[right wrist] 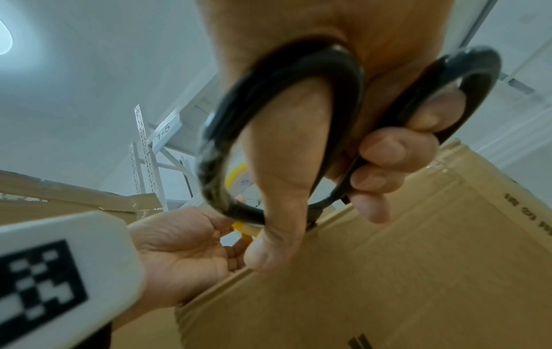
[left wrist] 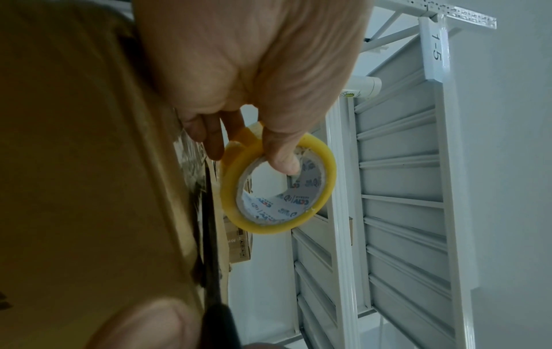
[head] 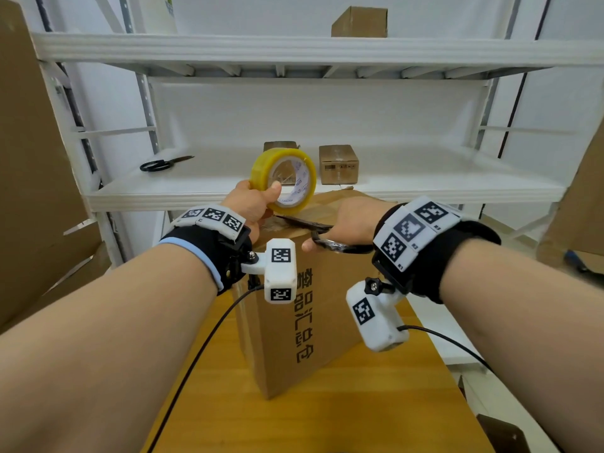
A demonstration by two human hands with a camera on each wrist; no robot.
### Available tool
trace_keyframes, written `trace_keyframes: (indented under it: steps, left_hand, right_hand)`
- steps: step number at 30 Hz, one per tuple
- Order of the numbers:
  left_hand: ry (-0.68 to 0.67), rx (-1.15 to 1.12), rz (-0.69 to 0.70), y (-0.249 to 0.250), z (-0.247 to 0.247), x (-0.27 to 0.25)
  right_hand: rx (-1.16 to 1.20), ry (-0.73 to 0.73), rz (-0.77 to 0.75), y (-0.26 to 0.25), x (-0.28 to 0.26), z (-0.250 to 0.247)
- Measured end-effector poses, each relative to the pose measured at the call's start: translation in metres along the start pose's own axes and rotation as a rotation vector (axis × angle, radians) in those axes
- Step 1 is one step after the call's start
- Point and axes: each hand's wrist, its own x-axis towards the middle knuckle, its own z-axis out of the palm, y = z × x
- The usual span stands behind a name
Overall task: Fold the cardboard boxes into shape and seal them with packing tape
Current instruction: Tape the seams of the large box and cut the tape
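Black scissors [right wrist: 283, 132] (gripped by right hand [head: 351, 220]) reach for tape; left hand [head: 251, 207] holds tape roll [head: 283, 181]; box [head: 294, 315] nearly sealed

Cardboard box [head: 304, 322]: brown corrugated, folded into shape, standing upright on the wooden table [head: 228, 403], one corner edge turned toward the near side. Black printed characters run vertically down its near right face. Its top is closed; clear tape shows along the top seam in the right wrist view.

Roll of packing tape [head: 283, 180]: yellowish translucent tape on a white core printed with blue lettering. It is held on edge above the far left part of the box top, open core facing the near side.

Scissors [head: 313, 228]: black handles and dark blades, lying roughly level over the box top, blades pointing left toward the roll.
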Motion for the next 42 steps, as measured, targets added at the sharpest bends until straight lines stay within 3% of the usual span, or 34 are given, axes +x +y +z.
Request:
trace_keyframes:
  steps: [10, 19, 28, 38, 42]
  left_hand:
    - [0.009, 0.071, 0.036, -0.006, 0.004, 0.003]
    - [-0.002, 0.013, 0.028, -0.006, 0.002, 0.003]
    - [-0.019, -0.029, 0.000, -0.003, 0.001, -0.005]
    - [-0.038, -0.142, -0.013, 0.002, -0.001, -0.012]
    - [-0.042, -0.183, -0.028, 0.004, -0.002, -0.014]
  right_hand:
    - [-0.075, 0.092, -0.010, 0.001, -0.004, -0.004]
    - [-0.110, 0.039, -0.008, -0.001, -0.012, 0.003]
    - [0.017, -0.019, -0.017, -0.003, -0.005, 0.001]
    - [-0.363, 0.098, 0.082, 0.004, -0.010, 0.004]
    - [-0.237, 0.061, 0.131, 0.015, -0.013, 0.002]
